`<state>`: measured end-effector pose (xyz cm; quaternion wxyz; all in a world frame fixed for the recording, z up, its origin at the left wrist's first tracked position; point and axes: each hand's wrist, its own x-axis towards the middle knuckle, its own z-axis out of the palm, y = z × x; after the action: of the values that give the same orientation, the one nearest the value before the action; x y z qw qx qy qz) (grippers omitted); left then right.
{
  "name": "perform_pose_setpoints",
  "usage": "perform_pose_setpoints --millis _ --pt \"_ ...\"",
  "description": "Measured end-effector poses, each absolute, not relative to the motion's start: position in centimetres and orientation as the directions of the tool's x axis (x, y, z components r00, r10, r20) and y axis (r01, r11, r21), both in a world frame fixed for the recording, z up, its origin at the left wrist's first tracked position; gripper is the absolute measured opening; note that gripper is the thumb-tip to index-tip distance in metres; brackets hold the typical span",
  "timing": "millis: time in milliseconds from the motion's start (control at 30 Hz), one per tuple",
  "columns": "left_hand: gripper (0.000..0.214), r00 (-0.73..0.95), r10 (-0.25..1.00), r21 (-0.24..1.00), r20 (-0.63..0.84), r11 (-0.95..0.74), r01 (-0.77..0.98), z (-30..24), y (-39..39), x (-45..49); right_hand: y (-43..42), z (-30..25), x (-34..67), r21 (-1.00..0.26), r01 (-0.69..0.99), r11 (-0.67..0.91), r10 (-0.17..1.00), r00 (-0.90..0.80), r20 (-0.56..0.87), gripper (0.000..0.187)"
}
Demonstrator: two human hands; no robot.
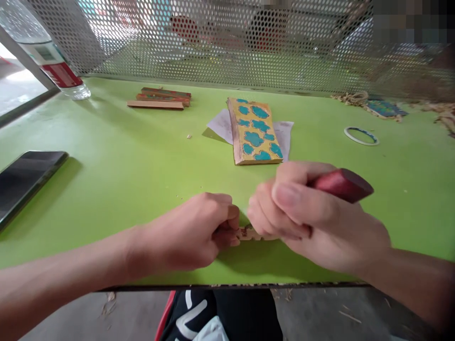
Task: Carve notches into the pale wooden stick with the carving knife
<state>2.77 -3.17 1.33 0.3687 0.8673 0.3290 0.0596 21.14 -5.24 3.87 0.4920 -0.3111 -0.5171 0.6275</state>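
Note:
My left hand [199, 232] is closed, its thumb and fingers pinching the left end of a small notched wooden strip [254, 233] near the table's front edge. My right hand [313, 218] is wrapped in a fist around a tool with a dark red handle [343, 184]. The handle's butt sticks out above the thumb, pointing to the right. Whatever tip the tool has is hidden behind the fist, over the strip's right part. Beyond the hands lies a yellow wooden board [259, 130] with teal blotches, resting on white paper [284, 135].
On the green table [142, 156] are several thin wooden strips [159, 98], a roll of tape [361, 136] and a blue piece with cord [386, 108]. A phone [28, 177] and a water bottle [57, 61] stand left. A perforated metal screen [220, 47] closes the back.

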Motion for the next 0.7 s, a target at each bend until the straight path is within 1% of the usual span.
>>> perform_pose_setpoints --millis 100,133,200,267,333,467,500,600,700 --pt "0.009 0.757 0.628 0.699 -0.18 -0.46 0.548 1.6 -3.2 2.8 -5.1 4.5 22.1 -0.97 -0.227 -0.086 0.816 -0.574 0.062 0.043" --pt "0.01 0.755 0.63 0.713 -0.182 -0.444 0.543 1.7 -3.2 2.7 -5.1 4.6 22.3 -0.975 -0.203 -0.094 0.778 -0.625 0.055 0.043" --pt "0.012 0.762 0.622 0.743 -0.182 -0.421 0.521 1.7 -3.1 2.7 -5.3 4.8 22.5 -0.985 -0.163 -0.065 0.739 -0.67 0.062 0.044" --pt "0.013 0.776 0.608 0.761 -0.169 -0.42 0.494 1.7 -3.1 2.7 -5.7 5.0 22.6 -0.989 -0.151 -0.006 0.75 -0.655 0.096 0.046" --pt "0.015 0.787 0.598 0.758 -0.15 -0.441 0.48 1.6 -3.1 2.7 -6.0 5.3 22.7 -0.981 -0.189 0.038 0.783 -0.604 0.147 0.049" --pt "0.017 0.792 0.587 0.729 -0.169 -0.466 0.501 1.5 -3.1 2.7 -6.0 5.5 23.0 -0.957 -0.286 0.055 0.863 -0.469 0.189 0.053" --pt "0.016 0.791 0.586 0.726 -0.176 -0.465 0.507 1.4 -3.1 2.7 -5.9 5.4 22.9 -0.954 -0.298 0.043 0.866 -0.464 0.184 0.054" --pt "0.014 0.79 0.591 0.731 -0.16 -0.467 0.498 1.3 -3.1 2.7 -5.8 4.8 22.7 -0.956 -0.293 0.0 0.835 -0.526 0.161 0.055" --pt "0.014 0.792 0.594 0.739 -0.143 -0.468 0.484 1.3 -3.0 2.7 -6.1 4.4 22.7 -0.955 -0.294 0.039 0.813 -0.547 0.201 0.053"
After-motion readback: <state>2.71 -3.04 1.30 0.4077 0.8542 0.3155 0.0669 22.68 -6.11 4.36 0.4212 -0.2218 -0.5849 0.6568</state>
